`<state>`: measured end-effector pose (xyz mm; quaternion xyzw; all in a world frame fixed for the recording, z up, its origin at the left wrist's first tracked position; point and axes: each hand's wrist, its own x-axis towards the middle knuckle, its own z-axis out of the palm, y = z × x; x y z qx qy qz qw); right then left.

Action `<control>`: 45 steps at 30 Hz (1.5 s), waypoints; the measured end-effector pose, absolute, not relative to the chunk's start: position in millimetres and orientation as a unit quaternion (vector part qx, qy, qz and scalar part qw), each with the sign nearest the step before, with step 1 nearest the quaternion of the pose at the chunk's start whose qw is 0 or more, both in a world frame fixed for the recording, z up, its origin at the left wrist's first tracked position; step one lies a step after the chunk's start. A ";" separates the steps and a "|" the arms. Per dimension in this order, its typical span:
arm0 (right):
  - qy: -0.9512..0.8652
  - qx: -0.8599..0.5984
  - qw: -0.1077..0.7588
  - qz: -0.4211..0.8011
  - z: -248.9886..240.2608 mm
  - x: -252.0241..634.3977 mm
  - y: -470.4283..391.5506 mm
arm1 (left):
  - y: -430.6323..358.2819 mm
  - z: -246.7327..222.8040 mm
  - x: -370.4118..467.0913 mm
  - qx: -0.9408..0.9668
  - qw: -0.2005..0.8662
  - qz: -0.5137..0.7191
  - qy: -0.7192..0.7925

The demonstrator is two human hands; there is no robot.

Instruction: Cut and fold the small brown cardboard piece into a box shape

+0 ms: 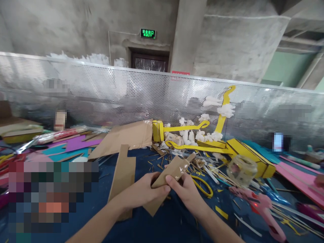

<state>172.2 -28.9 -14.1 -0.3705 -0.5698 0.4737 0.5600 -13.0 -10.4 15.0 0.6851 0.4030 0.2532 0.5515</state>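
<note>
Both my hands are closed on a folded piece of brown cardboard [173, 170] in the middle of the view, with shiny clear tape or glue near its far end. My left hand [148, 190] grips its near left end, thumb along the side. My right hand [186, 189] holds its right side, thumb pressed on top. A pointed cardboard flap [153, 205] shows just below my hands; whether it joins the held piece I cannot tell. To the left, a long cut cardboard strip [123, 175] lies on the blue cloth, partly behind my left forearm.
A pink glue gun [265, 207] with a red light lies at right, near a clear round object [242, 171] and a yellow box [249, 157]. A yellow loop handle [211, 192] sits beside scattered scraps. Behind stand a large cardboard sheet [124, 135] and a perforated metal panel [106, 87].
</note>
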 end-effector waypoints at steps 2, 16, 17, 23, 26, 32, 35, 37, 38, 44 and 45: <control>-0.581 -0.373 0.562 0.456 -14.2 171.5 -27.2 | -9.8 11.8 -11.0 0.660 0.573 0.259 0.411; -0.661 -0.630 0.374 0.162 -26.5 265.9 -32.2 | -9.1 21.9 -7.5 0.527 0.661 0.401 0.352; -0.664 -0.639 0.356 0.154 -28.7 265.9 -34.6 | -8.0 20.7 -7.7 0.526 0.659 0.407 0.351; -0.678 -0.660 0.283 0.156 -18.3 254.3 -25.9 | -0.8 16.4 -8.5 0.525 0.639 0.426 0.368; -0.671 -0.655 0.303 0.170 -8.7 253.2 -19.2 | -0.6 20.6 -9.7 0.520 0.638 0.426 0.375; -0.610 -0.622 0.420 0.253 -0.3 264.0 -17.2 | -3.5 26.9 -12.0 0.518 0.643 0.436 0.359; -0.550 -0.586 0.485 0.345 2.6 267.8 -20.6 | -4.6 27.0 -11.9 0.528 0.634 0.436 0.360; -0.511 -0.548 0.527 0.400 6.5 266.1 -25.2 | -5.3 26.8 -11.7 0.535 0.632 0.433 0.357; -0.496 -0.531 0.543 0.422 9.2 263.7 -28.0 | -5.6 26.6 -11.6 0.537 0.632 0.431 0.355; -0.423 -0.396 0.556 0.596 22.7 239.0 -38.6 | -2.8 24.9 -15.6 0.594 0.576 0.420 0.373; -0.419 -0.374 0.552 0.616 22.9 236.4 -38.3 | -1.3 24.5 -17.1 0.616 0.549 0.422 0.375</control>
